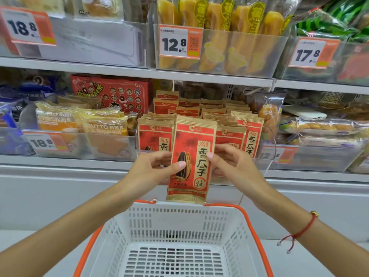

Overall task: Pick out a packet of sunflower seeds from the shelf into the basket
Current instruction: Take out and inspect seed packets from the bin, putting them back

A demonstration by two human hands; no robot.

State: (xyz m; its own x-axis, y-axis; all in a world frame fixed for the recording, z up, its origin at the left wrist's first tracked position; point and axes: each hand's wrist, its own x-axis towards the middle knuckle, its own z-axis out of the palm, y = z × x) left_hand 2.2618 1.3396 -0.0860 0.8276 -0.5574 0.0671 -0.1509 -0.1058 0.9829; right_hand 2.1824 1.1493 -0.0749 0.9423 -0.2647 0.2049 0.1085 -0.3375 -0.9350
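Note:
A red and tan packet of sunflower seeds stands upright in the air in front of the shelf, just above the far rim of the white basket. My left hand pinches its left edge, thumb across the printed seed. My right hand pinches its right edge, thumb on the front. Behind it, several more of the same packets stand in rows in a clear shelf bin. The basket has orange handles and nothing inside it.
Yellow bread packs fill the bin to the left, with a red carton behind them. Bagged pastries lie to the right. The upper shelf carries bins with price tags 18.8, 12.8 and 17.8.

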